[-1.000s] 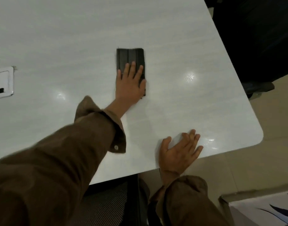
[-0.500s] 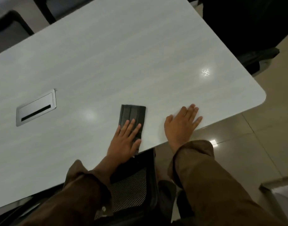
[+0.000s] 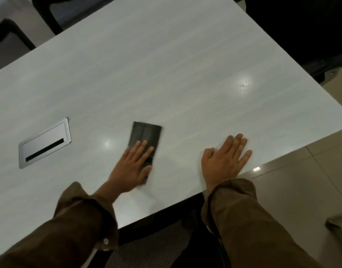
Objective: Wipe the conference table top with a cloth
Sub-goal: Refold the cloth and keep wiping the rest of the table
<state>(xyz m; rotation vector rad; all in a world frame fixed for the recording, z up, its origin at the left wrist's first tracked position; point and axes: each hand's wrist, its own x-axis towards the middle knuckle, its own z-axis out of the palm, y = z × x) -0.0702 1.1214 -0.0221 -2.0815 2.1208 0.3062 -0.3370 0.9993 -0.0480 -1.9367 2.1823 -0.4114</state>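
Observation:
The pale wood-grain conference table top (image 3: 166, 64) fills most of the view. A dark folded cloth (image 3: 147, 133) lies flat on it, a little in from the near edge. My left hand (image 3: 131, 167) presses down on the cloth's near half with fingers stretched out. My right hand (image 3: 224, 159) rests palm-down on the bare table to the right of the cloth, close to the near edge, with nothing in it.
A silver cable-outlet hatch (image 3: 44, 143) is set into the table left of the cloth. Dark chairs stand at the far left (image 3: 9, 39) and far right (image 3: 301, 26). A mesh-backed chair (image 3: 156, 244) sits under the near edge. The table's rounded corner (image 3: 340, 117) is at right.
My left hand drew the cloth from far out back to the near edge, then slid it forward a little again. My right hand stayed flat on the table.

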